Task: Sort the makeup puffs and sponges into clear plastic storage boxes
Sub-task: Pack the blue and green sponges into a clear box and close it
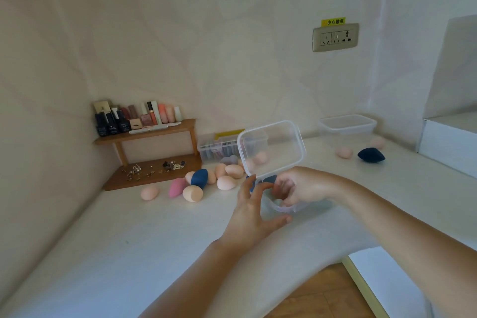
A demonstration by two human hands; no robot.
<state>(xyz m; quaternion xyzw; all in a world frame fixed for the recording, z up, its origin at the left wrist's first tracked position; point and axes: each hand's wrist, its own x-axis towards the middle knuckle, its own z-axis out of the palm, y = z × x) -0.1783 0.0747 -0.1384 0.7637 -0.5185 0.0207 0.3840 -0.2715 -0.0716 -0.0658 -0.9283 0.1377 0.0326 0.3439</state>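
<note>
A small clear box [281, 210] stands on the white desk with its hinged lid [271, 150] raised. My left hand [251, 212] grips its near-left corner, thumb along the front wall and fingers at the rim. My right hand [302, 187] reaches into the box with curled fingers; whether it holds anything is hidden. A dark blue sponge [269, 178] lies inside. Left of the box sits a pile of peach sponges [227, 175] with a blue one [199, 178] and a pink one [176, 187]. A navy sponge [371, 154] and a peach sponge [344, 152] lie at the right.
A second clear box [347, 128] stands at the back right. Behind the lid is a clear box of flat puffs [219, 148]. A wooden shelf [144, 134] with cosmetics and jewellery fills the left corner. A white carton [449, 142] stands at the right edge.
</note>
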